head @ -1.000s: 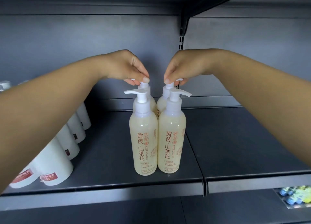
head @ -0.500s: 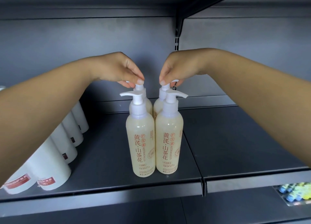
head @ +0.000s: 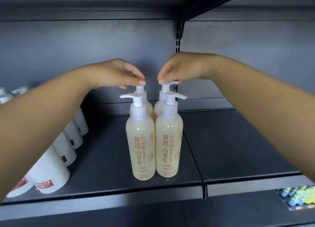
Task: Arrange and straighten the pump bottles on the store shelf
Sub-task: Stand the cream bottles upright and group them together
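Note:
Several pale yellow pump bottles with red lettering stand upright in a tight block on the dark shelf [head: 238, 141]. The front left bottle [head: 142, 146] has its pump pointing left; the front right bottle [head: 168, 145] has its pump pointing right. Behind them stand the rear left bottle [head: 149, 105] and the rear right bottle [head: 158, 107], mostly hidden. My left hand [head: 117, 74] pinches the pump head of the rear left bottle. My right hand [head: 179, 70] pinches the pump head of the rear right bottle.
A row of white bottles with red labels [head: 51, 172] runs along the left side of the shelf, partly behind my left forearm. A shelf upright with slots [head: 178, 44] stands behind the hands. Small coloured items [head: 296, 197] lie on the lower shelf at right.
Both hands stay on the rear pump heads; the fingers have shifted slightly, and the view has drifted a little.

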`<act>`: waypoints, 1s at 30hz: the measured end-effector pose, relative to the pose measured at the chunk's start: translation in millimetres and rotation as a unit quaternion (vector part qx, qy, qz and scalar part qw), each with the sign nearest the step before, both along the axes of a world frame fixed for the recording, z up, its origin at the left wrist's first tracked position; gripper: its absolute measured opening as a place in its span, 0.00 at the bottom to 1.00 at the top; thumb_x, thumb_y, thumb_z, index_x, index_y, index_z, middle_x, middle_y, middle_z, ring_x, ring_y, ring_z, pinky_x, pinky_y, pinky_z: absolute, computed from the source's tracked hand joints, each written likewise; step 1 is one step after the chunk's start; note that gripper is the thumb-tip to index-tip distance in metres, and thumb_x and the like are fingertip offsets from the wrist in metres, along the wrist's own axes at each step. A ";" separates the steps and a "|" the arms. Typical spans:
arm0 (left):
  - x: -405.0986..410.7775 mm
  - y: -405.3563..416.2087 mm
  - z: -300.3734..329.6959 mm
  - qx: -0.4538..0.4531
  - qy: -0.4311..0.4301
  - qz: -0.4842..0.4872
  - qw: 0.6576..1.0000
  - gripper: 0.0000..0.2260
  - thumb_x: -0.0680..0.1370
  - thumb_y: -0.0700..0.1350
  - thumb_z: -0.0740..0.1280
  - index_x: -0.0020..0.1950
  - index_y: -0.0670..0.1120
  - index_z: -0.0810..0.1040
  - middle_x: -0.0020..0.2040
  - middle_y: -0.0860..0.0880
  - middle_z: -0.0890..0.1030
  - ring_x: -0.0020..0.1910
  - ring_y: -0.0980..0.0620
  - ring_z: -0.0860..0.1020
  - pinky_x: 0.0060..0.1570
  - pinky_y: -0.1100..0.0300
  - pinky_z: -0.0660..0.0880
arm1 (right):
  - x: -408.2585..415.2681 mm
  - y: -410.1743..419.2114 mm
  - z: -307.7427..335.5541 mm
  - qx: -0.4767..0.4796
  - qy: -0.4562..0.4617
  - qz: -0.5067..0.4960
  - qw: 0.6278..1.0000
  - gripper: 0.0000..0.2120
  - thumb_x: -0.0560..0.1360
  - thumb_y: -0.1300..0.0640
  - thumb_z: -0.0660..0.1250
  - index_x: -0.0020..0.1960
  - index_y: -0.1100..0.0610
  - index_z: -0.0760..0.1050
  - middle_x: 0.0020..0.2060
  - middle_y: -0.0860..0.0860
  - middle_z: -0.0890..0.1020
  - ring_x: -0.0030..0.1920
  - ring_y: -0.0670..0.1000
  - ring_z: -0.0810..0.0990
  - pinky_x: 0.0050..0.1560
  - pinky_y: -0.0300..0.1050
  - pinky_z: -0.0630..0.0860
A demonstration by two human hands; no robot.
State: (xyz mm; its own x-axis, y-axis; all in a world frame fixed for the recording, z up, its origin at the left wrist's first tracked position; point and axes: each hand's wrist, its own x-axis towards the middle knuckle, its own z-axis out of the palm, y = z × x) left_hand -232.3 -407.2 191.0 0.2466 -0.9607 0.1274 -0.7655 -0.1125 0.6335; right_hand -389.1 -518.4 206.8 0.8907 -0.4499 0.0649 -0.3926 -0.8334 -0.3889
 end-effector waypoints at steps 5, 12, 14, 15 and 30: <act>-4.3 40.2 -61.0 -0.305 0.248 0.057 0.918 0.13 0.68 0.60 0.66 0.50 0.61 0.74 0.55 0.58 0.77 0.60 0.59 0.74 0.64 0.57 0.68 | -37.0 13.3 -45.4 0.219 -0.356 -0.071 0.906 0.19 0.74 0.51 0.64 0.64 0.53 0.71 0.56 0.44 0.74 0.59 0.43 0.73 0.66 0.43 0.68; -44.7 56.7 -166.4 -0.195 0.330 -0.008 0.924 0.44 0.53 0.58 0.78 0.65 0.59 0.63 0.61 0.55 0.75 0.58 0.61 0.76 0.50 0.65 0.76 | -50.0 47.4 -183.6 0.390 -0.387 -0.018 0.835 0.35 0.62 0.45 0.70 0.66 0.47 0.64 0.63 0.43 0.74 0.63 0.41 0.74 0.61 0.41 0.75; -50.2 53.1 -174.0 -0.175 0.312 0.021 0.933 0.38 0.56 0.50 0.78 0.61 0.64 0.63 0.56 0.58 0.78 0.54 0.64 0.78 0.45 0.68 0.77 | -45.1 51.6 -202.3 0.399 -0.350 -0.008 0.847 0.30 0.67 0.56 0.72 0.65 0.46 0.65 0.59 0.45 0.78 0.58 0.38 0.77 0.53 0.33 0.77; -52.1 52.0 -176.8 -0.172 0.307 0.035 0.935 0.36 0.58 0.47 0.79 0.58 0.65 0.64 0.53 0.59 0.78 0.51 0.66 0.78 0.43 0.70 0.76 | -42.7 53.1 -208.9 0.397 -0.341 -0.012 0.852 0.29 0.69 0.59 0.71 0.65 0.44 0.64 0.59 0.46 0.77 0.57 0.37 0.77 0.51 0.30 0.76; -52.9 43.3 -187.0 -0.199 0.367 0.031 0.908 0.33 0.59 0.49 0.75 0.61 0.57 0.67 0.54 0.54 0.81 0.55 0.54 0.79 0.48 0.59 0.79 | -38.7 51.5 -220.3 0.387 -0.339 -0.029 0.857 0.31 0.70 0.59 0.69 0.70 0.51 0.61 0.62 0.46 0.76 0.61 0.40 0.75 0.53 0.30 0.75</act>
